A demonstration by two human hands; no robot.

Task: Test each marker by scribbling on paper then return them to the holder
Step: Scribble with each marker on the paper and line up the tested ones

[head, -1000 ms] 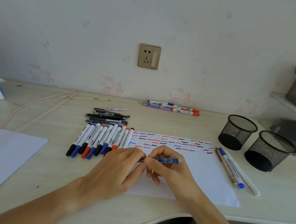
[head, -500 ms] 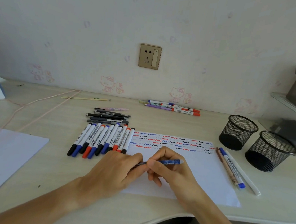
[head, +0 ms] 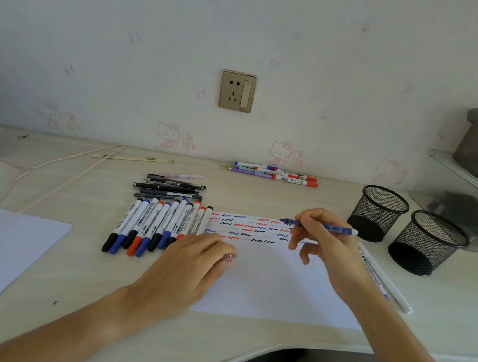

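My right hand (head: 328, 245) pinches a slim blue pen (head: 332, 228) over the top right of the white paper (head: 265, 288). The pen lies nearly level, its tip pointing left above rows of red, blue and black squiggles (head: 247, 228). On the paper's left part rests my left hand (head: 191, 266), fingers curled under; whether it holds anything is hidden. A row of several capped markers (head: 151, 226) lies left of the paper. Two black mesh holders (head: 378, 213) (head: 428, 242) stand at the right.
Several black pens (head: 170, 188) lie behind the marker row. More pens (head: 273, 174) sit near the wall. Two markers (head: 383, 278) lie along the paper's right edge. A second sheet (head: 1, 245) and a pink cord (head: 43, 165) are at the left.
My hands have parted. The right hand carried the blue pen up and to the right over the squiggles; the left hand stayed low on the paper's left side.
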